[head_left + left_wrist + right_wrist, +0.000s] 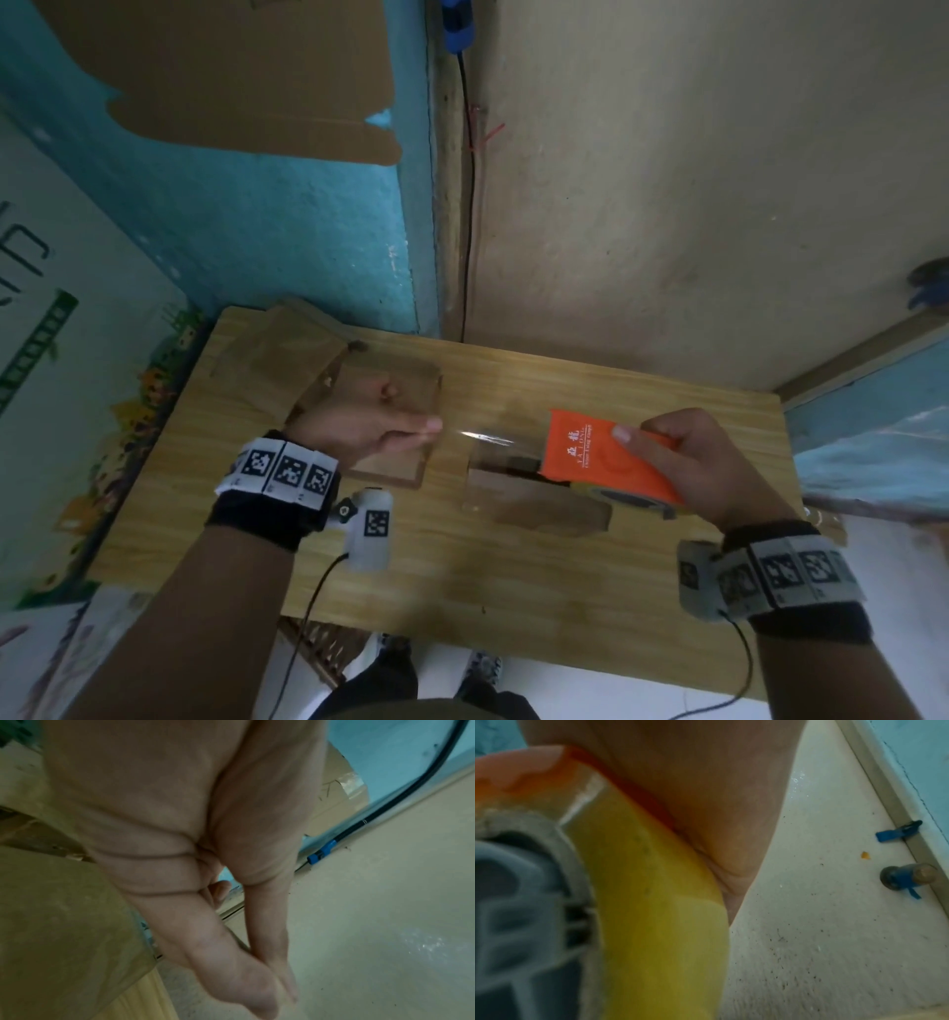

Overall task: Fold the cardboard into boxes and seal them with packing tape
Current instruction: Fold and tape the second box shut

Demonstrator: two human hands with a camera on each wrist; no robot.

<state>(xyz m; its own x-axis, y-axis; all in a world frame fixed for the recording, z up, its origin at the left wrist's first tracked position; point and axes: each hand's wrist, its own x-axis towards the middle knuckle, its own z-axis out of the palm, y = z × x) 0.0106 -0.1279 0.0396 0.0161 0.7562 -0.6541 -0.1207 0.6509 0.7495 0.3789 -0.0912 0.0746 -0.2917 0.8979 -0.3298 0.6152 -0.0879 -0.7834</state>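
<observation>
My right hand (683, 462) grips an orange tape dispenser (606, 457) above the right half of the wooden table (462, 565). A clear tape strip (482, 437) runs left from the dispenser to my left hand (431, 429), whose thumb and forefinger pinch its end. A folded brown cardboard box (395, 380) lies under and behind my left hand. A smaller cardboard box (539, 506) lies below the dispenser. In the left wrist view, thumb and forefinger (277, 990) press together. The right wrist view shows the yellowish tape roll (654, 882) against my palm.
More flat cardboard (267, 349) lies at the table's back left corner. A large flat cardboard sheet (231, 77) hangs on the blue wall above. A black cable (468, 205) runs down the wall corner. A printed white carton (61, 360) stands left of the table.
</observation>
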